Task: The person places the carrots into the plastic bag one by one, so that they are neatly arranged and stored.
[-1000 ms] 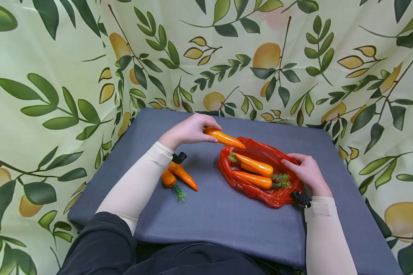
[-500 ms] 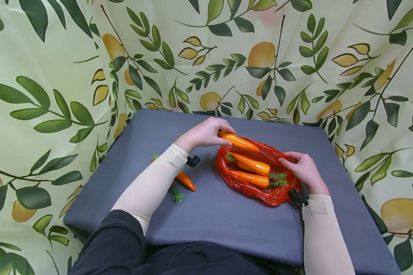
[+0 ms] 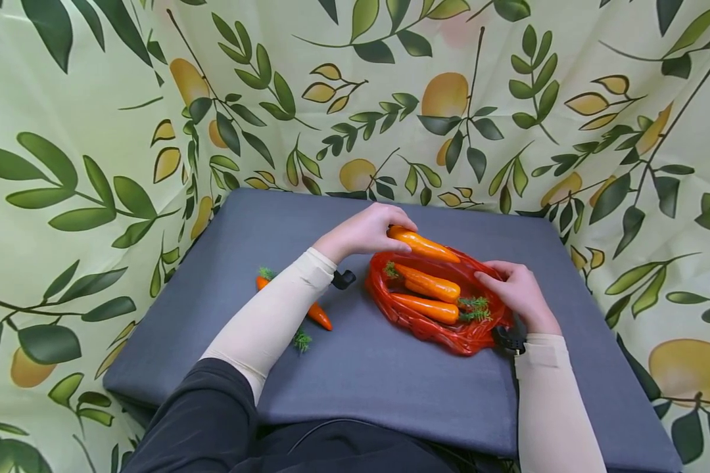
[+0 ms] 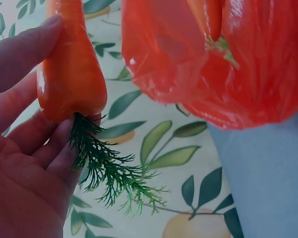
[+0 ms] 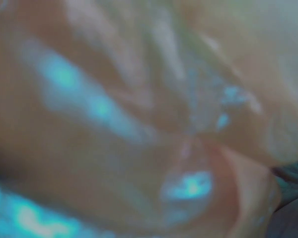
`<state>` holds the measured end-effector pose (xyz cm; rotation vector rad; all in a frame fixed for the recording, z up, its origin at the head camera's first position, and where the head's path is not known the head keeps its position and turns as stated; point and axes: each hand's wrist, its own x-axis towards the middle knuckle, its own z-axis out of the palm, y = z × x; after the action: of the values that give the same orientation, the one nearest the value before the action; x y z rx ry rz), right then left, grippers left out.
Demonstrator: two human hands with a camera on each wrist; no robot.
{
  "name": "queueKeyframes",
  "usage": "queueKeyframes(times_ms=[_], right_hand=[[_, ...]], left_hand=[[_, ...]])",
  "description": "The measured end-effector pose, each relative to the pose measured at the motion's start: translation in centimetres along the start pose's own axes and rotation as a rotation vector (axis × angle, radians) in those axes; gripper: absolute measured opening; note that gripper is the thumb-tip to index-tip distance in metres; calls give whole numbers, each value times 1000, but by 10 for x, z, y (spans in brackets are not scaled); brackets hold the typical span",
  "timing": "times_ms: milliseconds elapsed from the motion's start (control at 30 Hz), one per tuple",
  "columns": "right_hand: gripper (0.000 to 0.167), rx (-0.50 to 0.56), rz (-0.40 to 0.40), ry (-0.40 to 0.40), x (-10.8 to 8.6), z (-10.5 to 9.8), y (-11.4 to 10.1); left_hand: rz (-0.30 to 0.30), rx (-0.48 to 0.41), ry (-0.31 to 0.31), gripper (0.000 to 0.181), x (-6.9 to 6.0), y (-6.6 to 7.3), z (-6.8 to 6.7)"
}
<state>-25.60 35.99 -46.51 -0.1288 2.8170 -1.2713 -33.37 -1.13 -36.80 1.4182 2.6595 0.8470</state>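
Note:
My left hand (image 3: 371, 230) grips an orange carrot (image 3: 428, 248) by its thick end, its tip pointing right over the back rim of a red plastic bag (image 3: 464, 343). In the left wrist view, thumb and fingers close round this carrot (image 4: 72, 74), and feathery green leaves hang from its top. The bag lies open on the table with a few carrots (image 3: 428, 284) inside, some showing green tops. At the bag's right rim my right hand (image 3: 522, 297) holds the plastic, thumb on the inner side. Blurred, shiny plastic (image 5: 104, 109) fills the right wrist view.
More loose carrots (image 3: 318, 316) lie on the grey table (image 3: 378, 381) left of the bag, partly hidden under my left forearm. A leaf-patterned cloth (image 3: 355, 79) hangs behind and beside the table.
My left hand has carried its carrot rightward, from left of the bag to over its back rim. My right hand stays at the bag's rim.

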Motion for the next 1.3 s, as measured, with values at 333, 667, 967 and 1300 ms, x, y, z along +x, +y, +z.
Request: queueKeyframes(times_ms=[333, 667, 967, 1300], right_hand=[[56, 20, 8, -4, -2, 2, -1], [55, 25, -10, 0, -1, 2, 1], [52, -12, -35, 23, 2, 1, 1], [52, 9, -17, 1, 2, 1, 1]], left_hand=[[14, 11, -22, 37, 18, 5, 18], [-6, 65, -58, 39, 27, 5, 33], [-27, 109, -86, 39, 37, 7, 45], [-62, 184, -104, 43, 45, 8, 58]])
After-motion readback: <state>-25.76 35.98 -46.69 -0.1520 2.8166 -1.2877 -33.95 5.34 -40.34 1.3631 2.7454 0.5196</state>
